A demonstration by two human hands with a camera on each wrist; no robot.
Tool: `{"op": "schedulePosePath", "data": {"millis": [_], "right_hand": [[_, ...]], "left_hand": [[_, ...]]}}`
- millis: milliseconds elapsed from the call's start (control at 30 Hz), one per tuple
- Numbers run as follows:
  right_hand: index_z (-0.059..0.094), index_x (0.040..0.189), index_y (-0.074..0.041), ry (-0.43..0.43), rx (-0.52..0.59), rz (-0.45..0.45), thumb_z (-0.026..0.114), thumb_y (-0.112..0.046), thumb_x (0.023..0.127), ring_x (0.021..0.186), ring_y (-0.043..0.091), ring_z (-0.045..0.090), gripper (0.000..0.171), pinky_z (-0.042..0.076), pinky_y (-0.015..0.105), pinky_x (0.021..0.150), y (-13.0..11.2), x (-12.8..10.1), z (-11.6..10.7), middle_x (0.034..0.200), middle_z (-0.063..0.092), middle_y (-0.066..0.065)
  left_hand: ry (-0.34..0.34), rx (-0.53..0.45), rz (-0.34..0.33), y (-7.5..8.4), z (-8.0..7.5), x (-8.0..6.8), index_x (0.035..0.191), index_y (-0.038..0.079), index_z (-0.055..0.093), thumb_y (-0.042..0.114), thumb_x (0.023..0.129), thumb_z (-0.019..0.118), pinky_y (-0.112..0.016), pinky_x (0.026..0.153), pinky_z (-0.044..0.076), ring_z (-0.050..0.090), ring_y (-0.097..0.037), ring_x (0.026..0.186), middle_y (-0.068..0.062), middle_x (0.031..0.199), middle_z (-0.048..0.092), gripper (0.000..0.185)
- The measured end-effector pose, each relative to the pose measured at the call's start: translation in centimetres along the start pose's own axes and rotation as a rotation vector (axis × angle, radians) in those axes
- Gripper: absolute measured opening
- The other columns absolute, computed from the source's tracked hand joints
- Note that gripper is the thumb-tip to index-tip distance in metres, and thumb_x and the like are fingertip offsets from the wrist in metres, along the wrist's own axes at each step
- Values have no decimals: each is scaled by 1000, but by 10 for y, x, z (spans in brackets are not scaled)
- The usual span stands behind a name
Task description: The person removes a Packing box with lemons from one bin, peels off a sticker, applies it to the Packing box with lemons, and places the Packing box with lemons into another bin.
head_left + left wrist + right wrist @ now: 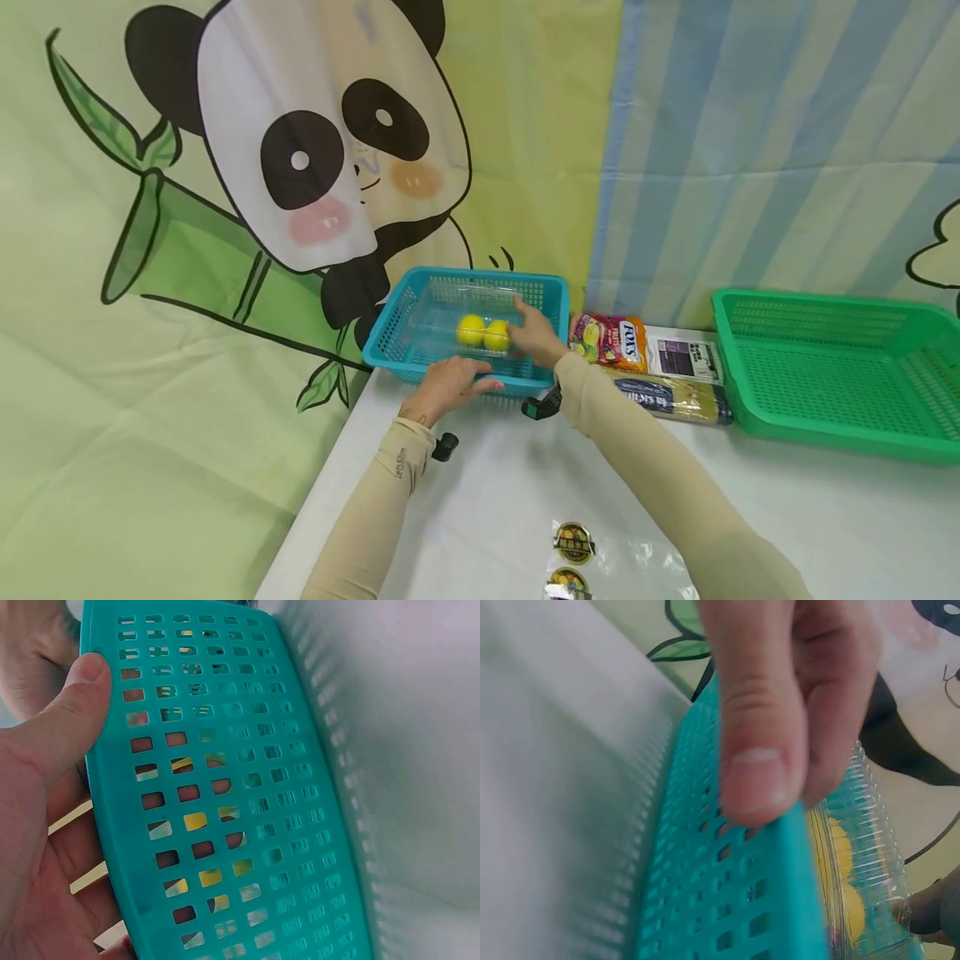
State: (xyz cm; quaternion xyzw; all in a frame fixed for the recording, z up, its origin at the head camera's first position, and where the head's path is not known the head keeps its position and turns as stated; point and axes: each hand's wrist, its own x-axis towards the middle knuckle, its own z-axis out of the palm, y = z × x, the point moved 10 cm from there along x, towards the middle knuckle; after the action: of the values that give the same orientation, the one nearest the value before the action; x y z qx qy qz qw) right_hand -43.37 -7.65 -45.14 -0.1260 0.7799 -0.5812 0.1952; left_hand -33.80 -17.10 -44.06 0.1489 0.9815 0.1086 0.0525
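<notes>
Gripping one blue basket (525, 385), two balls (471, 331) inside

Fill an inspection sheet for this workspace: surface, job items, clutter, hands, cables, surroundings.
Surface: white tabletop.
Job items: blue basket, with a clear container inside it; two yellow round items show in the container.
Clutter: FOX'S bag, white pack and long pack between the baskets; green basket at right; clear film with round labels, nearer the person.
Hands: left hand grips the blue basket's near rim; right hand at the container's right end, grip unclear.
Cables: nothing seen.
Surroundings: panda-print cloth; blue-striped cloth.
</notes>
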Motion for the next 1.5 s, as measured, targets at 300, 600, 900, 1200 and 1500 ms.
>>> {"op": "schedulePosePath", "data": {"millis": [300,600,900,1200,1500], "right_hand": [[7,154,-28,16,-10,-59,43,-13,102,48,18,50,65,57,41,72,-45,-28,-31,162,1,1],[5,153,-33,3,-80,-84,43,-14,101,63,23,62,67,52,30,53,-91,-77,-74,161,-2,-4],[8,152,-35,14,-134,-113,45,-15,100,80,33,64,67,56,38,73,-97,-142,-116,161,0,-3],[11,149,-42,25,-177,-93,46,-19,101,88,33,66,64,57,40,75,-68,-206,-145,161,0,-7],[10,154,-28,56,-229,-158,51,-19,99,88,25,67,69,57,34,71,-22,-272,-162,161,2,7]], "left_hand": [[-39,-37,-30,-2,3,1,131,17,60,59,88,51,-46,92,50,60,-26,115,-3,127,64,60],[-31,-49,-29,-5,4,0,132,17,59,60,88,51,-47,94,48,57,-28,120,-4,130,62,62],[-25,-55,-38,-6,3,0,132,19,59,59,88,51,-50,96,47,55,-31,122,-6,131,61,60],[-27,-48,-36,-6,4,1,130,20,61,57,89,53,-49,95,47,57,-29,119,-5,126,64,56],[-29,-45,-34,-5,4,1,133,17,58,55,91,52,-52,99,44,51,-33,126,-8,134,58,58]]}}
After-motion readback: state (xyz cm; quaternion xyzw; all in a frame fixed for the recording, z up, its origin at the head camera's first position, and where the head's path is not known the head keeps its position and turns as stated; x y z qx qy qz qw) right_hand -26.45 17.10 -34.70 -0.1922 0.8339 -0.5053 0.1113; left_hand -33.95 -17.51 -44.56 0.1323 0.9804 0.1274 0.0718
